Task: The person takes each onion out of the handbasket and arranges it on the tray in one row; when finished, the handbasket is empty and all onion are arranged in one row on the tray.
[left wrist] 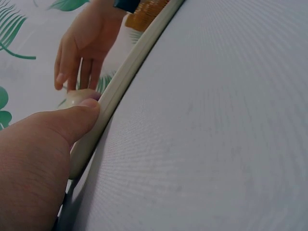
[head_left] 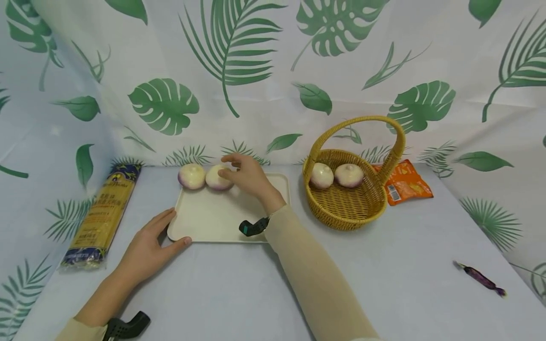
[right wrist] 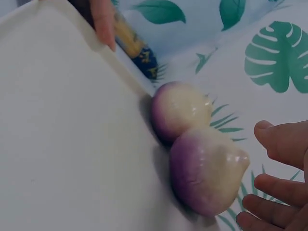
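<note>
Two purple-and-white onions (head_left: 191, 176) sit side by side at the back left edge of the cream tray (head_left: 213, 218). My right hand (head_left: 252, 179) hovers at the nearer-to-centre onion (right wrist: 207, 173); in the right wrist view its fingers are spread and apart from the onion, holding nothing. At the tray's front left corner, my left hand (head_left: 147, 248) touches the rim, fingers along the left side and thumb (left wrist: 86, 115) on the front edge. Two more onions (head_left: 350, 175) lie inside the yellow wicker basket (head_left: 341, 223), right of the tray.
A long pack of pasta (head_left: 102, 215) lies left of the tray. Behind the basket's right side is an orange snack packet (head_left: 407, 183). A small dark wrapped stick (head_left: 482, 278) lies at the far right. Leaf-printed cloth (head_left: 256, 104) rises behind the table.
</note>
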Motion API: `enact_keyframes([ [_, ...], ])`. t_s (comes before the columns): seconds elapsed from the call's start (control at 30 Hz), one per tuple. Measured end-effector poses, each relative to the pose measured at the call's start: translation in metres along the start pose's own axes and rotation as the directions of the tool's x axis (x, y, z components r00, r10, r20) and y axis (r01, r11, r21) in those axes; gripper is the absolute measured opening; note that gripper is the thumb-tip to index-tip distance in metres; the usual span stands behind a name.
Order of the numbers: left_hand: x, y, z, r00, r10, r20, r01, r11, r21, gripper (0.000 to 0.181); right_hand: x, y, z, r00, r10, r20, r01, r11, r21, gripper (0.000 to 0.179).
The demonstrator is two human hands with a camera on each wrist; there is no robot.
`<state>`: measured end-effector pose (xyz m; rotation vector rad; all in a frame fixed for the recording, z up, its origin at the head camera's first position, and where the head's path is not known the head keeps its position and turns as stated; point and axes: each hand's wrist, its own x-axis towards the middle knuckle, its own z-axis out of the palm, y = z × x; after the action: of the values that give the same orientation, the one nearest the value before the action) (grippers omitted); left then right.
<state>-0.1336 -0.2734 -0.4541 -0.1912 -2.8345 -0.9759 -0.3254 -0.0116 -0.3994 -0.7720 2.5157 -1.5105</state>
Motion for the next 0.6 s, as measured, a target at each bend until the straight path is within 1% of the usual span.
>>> enact_keyframes([
  [0.17,0.000,0.000,0.000,1.000,-0.002,0.003,0.002,1.000,0.006,0.097,-0.006,-0.013,-0.008,1.000,-0.014,-0.011,0.014,1.000,-0.023,0.040],
  [0.27,0.001,0.000,0.000,1.000,0.007,0.000,-0.007,1.000,0.001,0.097,-0.010,-0.021,-0.013,0.999,-0.036,-0.024,0.036,0.999,-0.029,0.038],
  [0.47,-0.001,0.000,0.001,1.000,0.021,-0.018,-0.021,1.000,0.000,0.095,-0.018,-0.036,-0.018,0.993,-0.118,-0.010,0.118,0.992,-0.039,0.037],
  [0.6,-0.001,0.000,0.001,1.000,0.024,-0.015,-0.024,1.000,0.000,0.095,-0.024,-0.047,-0.021,0.985,-0.170,-0.008,0.169,0.984,-0.055,0.038],
])
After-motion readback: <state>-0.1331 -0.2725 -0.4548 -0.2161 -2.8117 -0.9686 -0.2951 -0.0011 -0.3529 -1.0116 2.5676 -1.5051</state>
